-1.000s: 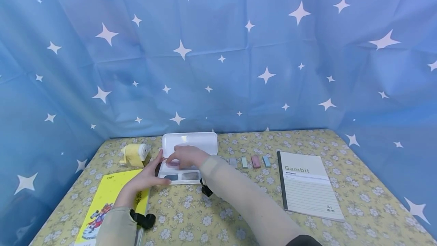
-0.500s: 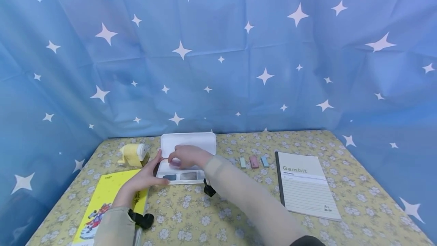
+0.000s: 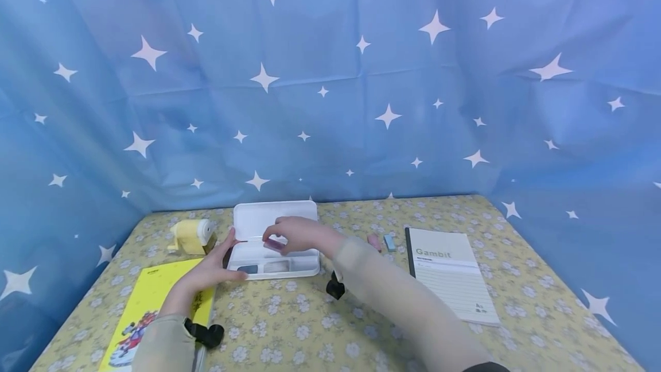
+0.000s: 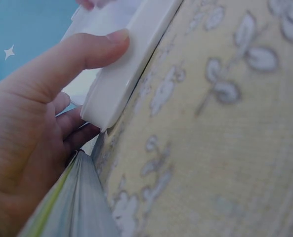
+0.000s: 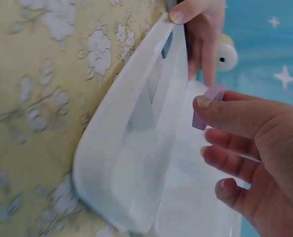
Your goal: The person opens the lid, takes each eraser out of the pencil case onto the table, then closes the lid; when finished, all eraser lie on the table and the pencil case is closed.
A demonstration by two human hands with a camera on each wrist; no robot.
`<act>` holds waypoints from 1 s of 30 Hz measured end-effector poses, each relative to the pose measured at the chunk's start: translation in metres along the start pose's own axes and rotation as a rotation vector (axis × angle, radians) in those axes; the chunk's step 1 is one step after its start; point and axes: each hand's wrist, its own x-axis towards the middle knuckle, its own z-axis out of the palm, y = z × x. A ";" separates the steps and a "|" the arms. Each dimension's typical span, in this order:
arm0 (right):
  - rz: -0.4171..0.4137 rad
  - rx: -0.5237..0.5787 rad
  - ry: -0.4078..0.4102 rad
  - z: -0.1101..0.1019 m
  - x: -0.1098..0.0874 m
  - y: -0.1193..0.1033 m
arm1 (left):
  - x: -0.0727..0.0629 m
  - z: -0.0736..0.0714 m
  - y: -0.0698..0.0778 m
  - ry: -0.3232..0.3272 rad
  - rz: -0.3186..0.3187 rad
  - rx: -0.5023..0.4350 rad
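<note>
An open white pencil case lies flat at the back left of the table, its lid folded back behind it. My left hand grips its left end; in the left wrist view the thumb presses over the front wall and the fingers reach round the end. Between thumb and forefinger my right hand pinches a small purple eraser, held over the case. A dark blue-grey piece and a pale grey piece lie in the case's front compartments.
A yellow and white crank pencil sharpener stands left of the case. A yellow picture book lies partly under my left arm. Beyond my right sleeve are a pink eraser, a blue eraser and a Gambit notebook.
My right hand has moved right along the case with the purple eraser, which now shows more fully. My left hand keeps its grip on the case. The head view has turned slightly right.
</note>
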 end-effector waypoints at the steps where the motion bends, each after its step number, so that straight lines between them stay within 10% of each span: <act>1: -0.001 0.016 0.001 0.001 -0.004 0.002 | -0.001 0.000 0.000 0.000 -0.001 0.001; 30: 0.115 0.428 0.109 0.027 -0.108 0.033 | -0.001 -0.001 0.002 -0.032 0.043 -0.048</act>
